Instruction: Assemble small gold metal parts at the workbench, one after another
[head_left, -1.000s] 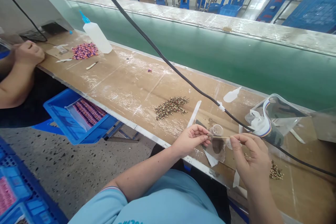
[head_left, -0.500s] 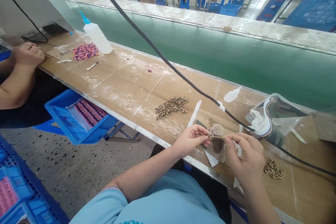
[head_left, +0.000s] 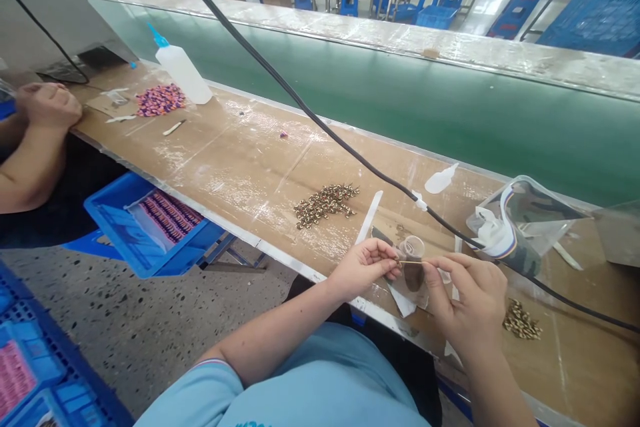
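Note:
My left hand (head_left: 371, 261) is closed in a pinch on a small brown-and-gold piece, mostly covered by the fingertips. My right hand (head_left: 467, 293) pinches a thin yellowish stick (head_left: 413, 262), whose far tip meets the small piece. Just behind the stick stands a small clear cup (head_left: 413, 247) on a dark patch of the bench. Left of my hands lies a large pile of small brown-and-gold pieces (head_left: 325, 205). A smaller pile of similar pieces (head_left: 521, 320) lies to the right of my right hand.
A black cable (head_left: 300, 103) crosses above the cardboard-covered bench (head_left: 240, 167). At right is a clear-sided camouflage visor (head_left: 525, 233). A white bottle (head_left: 185, 73) stands near pink-and-purple pieces (head_left: 161, 100). Another person's hands (head_left: 50, 105) rest at far left, above a blue crate (head_left: 150, 227).
My right hand has shifted slightly left, bringing the stick's held end closer to my left fingers. My left hand keeps its pinch. The other person's hands have moved slightly.

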The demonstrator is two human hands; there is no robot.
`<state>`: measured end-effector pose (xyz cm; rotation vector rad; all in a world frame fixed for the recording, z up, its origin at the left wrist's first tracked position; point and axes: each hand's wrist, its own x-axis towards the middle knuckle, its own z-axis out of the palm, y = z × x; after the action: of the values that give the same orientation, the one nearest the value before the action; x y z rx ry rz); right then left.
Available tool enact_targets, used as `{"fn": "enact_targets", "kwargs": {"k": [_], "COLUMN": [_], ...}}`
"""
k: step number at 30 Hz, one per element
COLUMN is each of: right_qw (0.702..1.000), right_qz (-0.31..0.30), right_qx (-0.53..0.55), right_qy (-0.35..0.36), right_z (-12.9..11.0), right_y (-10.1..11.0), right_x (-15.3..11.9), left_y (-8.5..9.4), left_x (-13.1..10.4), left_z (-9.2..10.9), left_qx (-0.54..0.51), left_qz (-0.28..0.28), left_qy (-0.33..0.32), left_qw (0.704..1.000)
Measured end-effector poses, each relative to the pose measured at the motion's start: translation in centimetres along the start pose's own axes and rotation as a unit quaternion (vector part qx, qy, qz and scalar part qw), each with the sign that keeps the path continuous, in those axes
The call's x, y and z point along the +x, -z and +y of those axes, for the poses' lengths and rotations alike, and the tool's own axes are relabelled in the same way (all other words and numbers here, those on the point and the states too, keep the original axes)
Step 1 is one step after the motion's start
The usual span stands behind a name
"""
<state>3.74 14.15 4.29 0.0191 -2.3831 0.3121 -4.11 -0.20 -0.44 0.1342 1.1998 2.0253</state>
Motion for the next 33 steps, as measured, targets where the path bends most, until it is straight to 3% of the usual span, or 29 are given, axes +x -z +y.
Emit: {"fn": "enact_targets", "kwargs": {"k": [6,15,18,25,33], "right_qw": [0.998,0.996,0.998,0.980,0.974], "right_qz": [0.037,0.006,-0.012,-0.056,-0.138], "right_qx": [-0.001,-0.088,-0.058,-0.045,-0.062], "right_qy": [-0.049,-0.012,-0.021,-0.187,-0.168], "right_z": [1.3,1.9,2.1,4.3,5.5], "right_y": [0.0,-1.2,-0.2,4.1,5.0], "right_x": [-0.3,-0.4,-1.3,-4.7,-7.2], "left_y": [-0.1,-0.2,-0.2,-0.2,-0.9], "left_x": [0.0,-0.2,-0.3,-0.3,-1.0], "left_z": [0.1,0.6,0.6,0.5,0.6], "left_qx": [-0.015,0.004,0.012,0.029,0.052], "left_qz": [0.002,0.008,0.015,0.017,0.009], "left_qy": [0.004,0.007,0.005,0.001,0.002], "left_qw": [1.000,1.000,1.000,0.999,0.999]}}
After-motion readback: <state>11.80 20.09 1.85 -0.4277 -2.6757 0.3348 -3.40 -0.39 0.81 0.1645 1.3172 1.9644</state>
